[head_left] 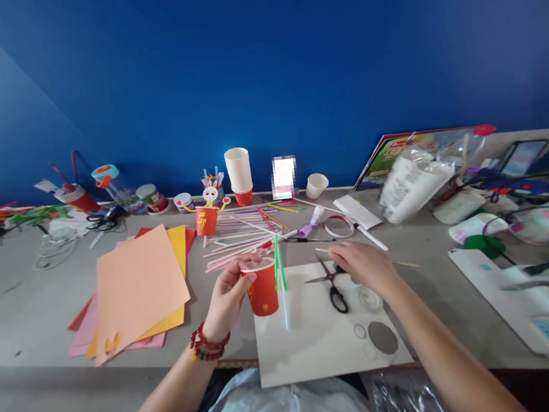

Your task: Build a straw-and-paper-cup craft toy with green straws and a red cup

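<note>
Cup [263,292], red with gold marks and a white rim, is held upright by the left hand [231,295], over the left edge of a white sheet [310,344]. That hand's grip is closed on the rim, thumb on the near side; whether the base touches the sheet is hard to tell. A bead bracelet [208,343] circles the wrist.

Green and pale straws [282,278] stand out just beside the cup's right side, gathered at the top; whether they are fixed to it cannot be told.

The right hand [367,263] has its grip closed on a thin stick [322,250], whose tip points left and is apart from the cup. Below this hand, scissors [339,299] lie on the sheet with blades spread, and a dark circle [383,338] shows near the right corner.

On the counter [14,315], coloured paper [138,294] lies left of the cup. Behind are loose straws [241,223], a rabbit figure [207,220] on a red cup, and stacked white cups [238,168].
</note>
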`<state>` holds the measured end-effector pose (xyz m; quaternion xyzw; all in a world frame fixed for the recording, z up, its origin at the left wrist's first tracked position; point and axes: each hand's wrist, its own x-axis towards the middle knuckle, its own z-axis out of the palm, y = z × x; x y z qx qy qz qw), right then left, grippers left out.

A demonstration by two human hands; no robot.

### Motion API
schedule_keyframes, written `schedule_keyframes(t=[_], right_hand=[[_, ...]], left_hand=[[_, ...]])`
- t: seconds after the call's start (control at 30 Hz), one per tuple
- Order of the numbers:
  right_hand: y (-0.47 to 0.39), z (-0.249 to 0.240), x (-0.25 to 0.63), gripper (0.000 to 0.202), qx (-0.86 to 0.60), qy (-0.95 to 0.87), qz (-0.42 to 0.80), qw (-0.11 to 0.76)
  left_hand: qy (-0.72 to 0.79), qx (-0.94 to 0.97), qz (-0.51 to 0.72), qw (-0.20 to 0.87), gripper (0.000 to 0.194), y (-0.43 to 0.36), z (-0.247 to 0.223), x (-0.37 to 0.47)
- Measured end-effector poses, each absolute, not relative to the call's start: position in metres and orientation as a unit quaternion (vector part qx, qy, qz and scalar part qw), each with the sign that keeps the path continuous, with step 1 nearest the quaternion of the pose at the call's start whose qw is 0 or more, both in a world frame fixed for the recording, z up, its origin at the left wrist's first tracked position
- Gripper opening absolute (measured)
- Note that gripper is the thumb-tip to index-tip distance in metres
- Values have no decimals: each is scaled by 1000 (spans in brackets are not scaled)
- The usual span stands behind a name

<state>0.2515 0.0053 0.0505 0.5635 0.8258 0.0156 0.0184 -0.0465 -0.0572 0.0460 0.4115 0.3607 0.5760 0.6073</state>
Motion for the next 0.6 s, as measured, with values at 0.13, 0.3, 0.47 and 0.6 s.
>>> schedule_keyframes(t=[0.13, 0.3, 0.47, 0.6], right_hand=[[12, 37, 252, 19, 542, 839, 9, 50], [16, 29, 249, 17, 535, 844, 10, 39], [12, 33, 250, 18, 556, 831, 21, 9], [-2, 40, 248, 15, 540, 841, -9, 36]], left_hand=[[361, 407, 574, 612, 13, -58, 43, -47], [364, 408, 571, 612, 12, -59, 43, -48], [367, 398, 570, 618, 11, -60, 45, -47], [358, 395, 569, 626, 10, -60, 46, -42]])
